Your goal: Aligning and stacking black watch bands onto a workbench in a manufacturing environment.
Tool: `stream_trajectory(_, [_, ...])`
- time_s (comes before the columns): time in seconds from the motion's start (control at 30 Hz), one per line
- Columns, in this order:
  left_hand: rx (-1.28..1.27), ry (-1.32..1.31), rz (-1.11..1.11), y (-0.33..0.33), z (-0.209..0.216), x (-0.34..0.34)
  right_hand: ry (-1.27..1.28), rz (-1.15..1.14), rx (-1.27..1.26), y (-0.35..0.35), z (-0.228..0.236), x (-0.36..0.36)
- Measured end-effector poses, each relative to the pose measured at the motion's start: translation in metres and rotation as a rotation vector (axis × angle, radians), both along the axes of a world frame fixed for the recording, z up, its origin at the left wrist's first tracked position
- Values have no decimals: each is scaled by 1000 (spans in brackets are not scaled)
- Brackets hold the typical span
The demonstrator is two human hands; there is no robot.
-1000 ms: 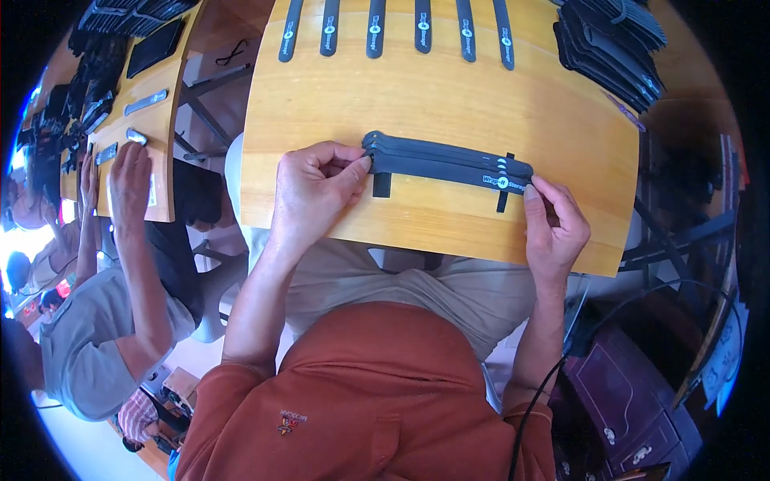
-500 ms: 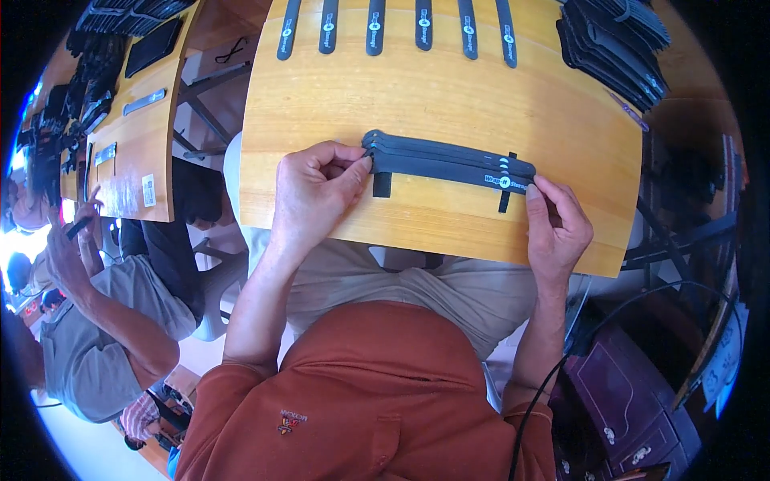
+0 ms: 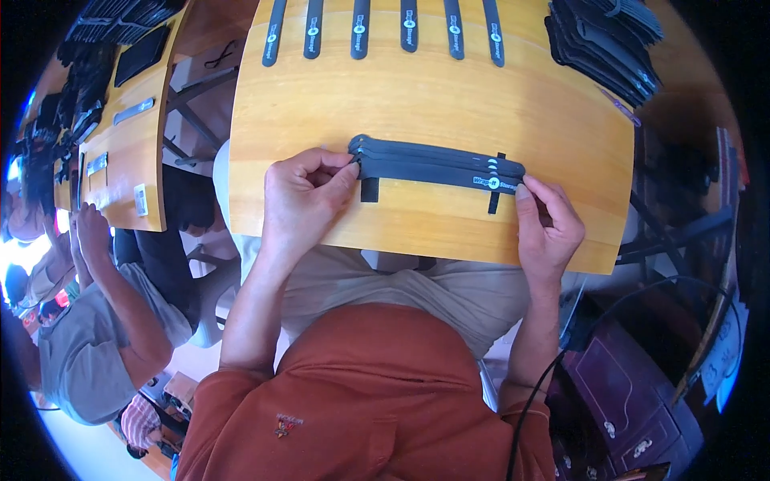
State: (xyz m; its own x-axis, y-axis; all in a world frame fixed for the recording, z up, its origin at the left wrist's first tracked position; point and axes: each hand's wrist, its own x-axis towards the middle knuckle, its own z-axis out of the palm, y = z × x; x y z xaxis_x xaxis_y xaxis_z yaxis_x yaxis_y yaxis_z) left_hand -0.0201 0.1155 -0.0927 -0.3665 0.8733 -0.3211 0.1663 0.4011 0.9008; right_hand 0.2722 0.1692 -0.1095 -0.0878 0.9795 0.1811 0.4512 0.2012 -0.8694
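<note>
A small stack of dark grey straps (image 3: 425, 165) with a light printed mark lies across the near part of the wooden table (image 3: 321, 104). My left hand (image 3: 309, 196) pinches the rounded left end of the stack between thumb and fingers. At the right end, my right hand (image 3: 549, 224) grips the stack the same way. Beneath the straps, a wide black strip (image 3: 370, 190) shows near the left end and a narrower black strip (image 3: 492, 202) near the right end. The straps' layers are slightly fanned, their upper edges offset.
Several single straps (image 3: 359, 32) lie in a row along the far side. A pile of black folded pieces (image 3: 601, 48) and a purple pen-like tool (image 3: 622, 108) are at the far right. Leftward, a person (image 3: 112, 321) sits at another table (image 3: 148, 180). A dark cabinet (image 3: 634, 393) stands lower right.
The whole view has shifted slightly, moving the table and straps a little left. Both my hands keep their hold on the strap stack. The neighbouring person's arms have moved.
</note>
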Motion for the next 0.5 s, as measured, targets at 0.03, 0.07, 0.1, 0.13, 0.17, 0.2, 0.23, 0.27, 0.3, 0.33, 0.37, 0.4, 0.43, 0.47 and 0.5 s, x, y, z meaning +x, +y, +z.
stream_trajectory(0.03, [-9,5,1,0,1,1,-5,-4,3,0,0,0])
stream_trajectory(0.07, [-6,-1,-3,1,1,1,-1,4,35,1,-2,0])
stream_trajectory(0.1, [-11,-12,0,0,1,1,4,13,65,1,-2,0])
stream_trajectory(0.13, [-16,-24,3,0,1,0,1,11,67,1,-1,-1])
stream_trajectory(0.17, [-14,-28,0,0,0,0,-11,4,57,1,-1,-2])
stream_trajectory(0.2, [-16,-7,-8,0,-1,-1,-22,-2,47,1,0,-3])
stream_trajectory(0.23, [-18,14,-17,0,-2,-1,-26,-5,48,1,0,-3])
stream_trajectory(0.27, [-17,10,-19,0,-2,-2,-21,-3,57,1,0,-3])
stream_trajectory(0.3, [-21,10,-17,0,-3,-2,-16,-2,66,1,-1,-3])
stream_trajectory(0.33, [-26,11,-15,0,-3,-2,-20,-4,66,1,0,-4])
stream_trajectory(0.37, [-26,7,-17,-1,-3,-2,-24,-6,65,1,0,-4])
stream_trajectory(0.4, [-15,5,-16,-1,-4,-2,-28,-9,63,1,0,-4])
stream_trajectory(0.43, [-4,3,-15,-1,-4,-2,-31,-11,64,2,-1,-4])
stream_trajectory(0.47, [-3,-1,-18,0,-4,-2,-45,-8,83,2,-2,-3])
stream_trajectory(0.5, [-6,3,-18,0,-5,-2,-57,-3,102,2,-3,-3])
